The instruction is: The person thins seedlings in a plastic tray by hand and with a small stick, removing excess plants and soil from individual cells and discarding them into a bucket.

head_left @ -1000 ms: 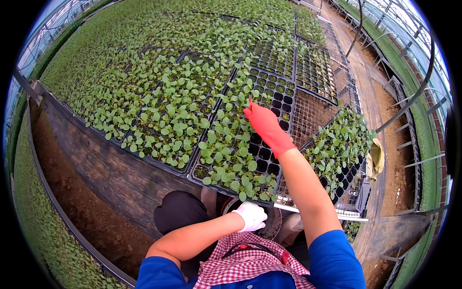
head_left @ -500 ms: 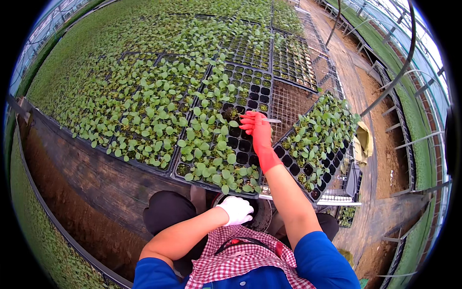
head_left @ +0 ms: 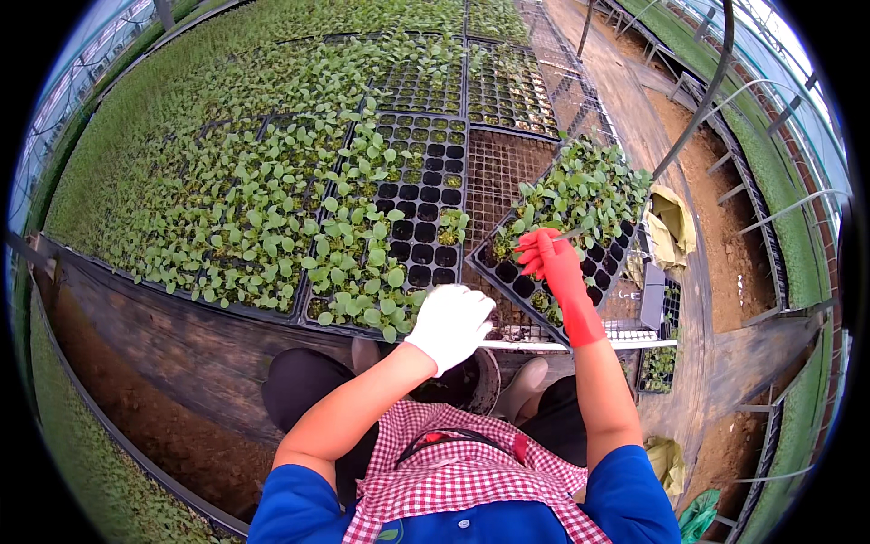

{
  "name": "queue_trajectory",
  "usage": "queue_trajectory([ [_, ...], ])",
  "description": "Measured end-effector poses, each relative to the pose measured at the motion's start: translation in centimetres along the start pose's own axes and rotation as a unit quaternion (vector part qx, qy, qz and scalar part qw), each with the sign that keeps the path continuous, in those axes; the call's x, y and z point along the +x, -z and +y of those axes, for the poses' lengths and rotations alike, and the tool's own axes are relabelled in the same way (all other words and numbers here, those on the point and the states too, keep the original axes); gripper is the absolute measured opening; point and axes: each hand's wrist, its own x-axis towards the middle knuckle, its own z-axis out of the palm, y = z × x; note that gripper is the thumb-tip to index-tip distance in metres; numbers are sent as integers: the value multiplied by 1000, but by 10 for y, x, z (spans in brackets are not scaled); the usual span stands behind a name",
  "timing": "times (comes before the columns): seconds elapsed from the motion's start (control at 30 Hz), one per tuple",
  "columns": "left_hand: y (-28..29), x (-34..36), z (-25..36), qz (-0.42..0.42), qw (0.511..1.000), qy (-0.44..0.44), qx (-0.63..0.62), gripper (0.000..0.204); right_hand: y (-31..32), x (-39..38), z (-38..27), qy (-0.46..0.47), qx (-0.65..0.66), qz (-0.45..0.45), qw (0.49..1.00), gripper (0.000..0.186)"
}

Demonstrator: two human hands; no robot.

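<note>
Head view, and there's your right hand (head_left: 551, 261) in red rubber, fingers bunched around a thin grey tool (head_left: 571, 233), right over the near end of the slanted seedling tray (head_left: 524, 286). Whether a plant is pinched there too, I can't tell. Here's the key line: that tray stretches beyond your red glove, long axis running away and rightward, and your right hand is clearly the nearer. Your left hand (head_left: 451, 322), white-gloved, sits loosely curled, back upward, above the bucket (head_left: 490, 383); its grip is hidden, so no call. Beyond it, the straight-set tray (head_left: 423, 253) shows bare black cells, a lone seedling (head_left: 450, 228) near its right edge.
</note>
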Motion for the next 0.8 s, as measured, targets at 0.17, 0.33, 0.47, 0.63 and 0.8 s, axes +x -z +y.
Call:
queue_trajectory([
  [0.17,-14,42,-30,15,977,79,196,31,-25,8,3,0,-127,12,992,29],
  [0.33,-27,59,-44,-23,968,53,243,27,-16,6,-11,73,-279,21,957,27],
  [0.47,-29,72,-42,-35,967,43,250,27,-9,-5,-7,53,-256,34,965,28],
  [0.63,-42,89,-42,-108,959,3,263,30,-9,0,26,100,-212,19,972,26],
  [0.8,-36,79,-44,-68,963,11,261,29,-10,-6,25,106,-185,46,976,27],
])
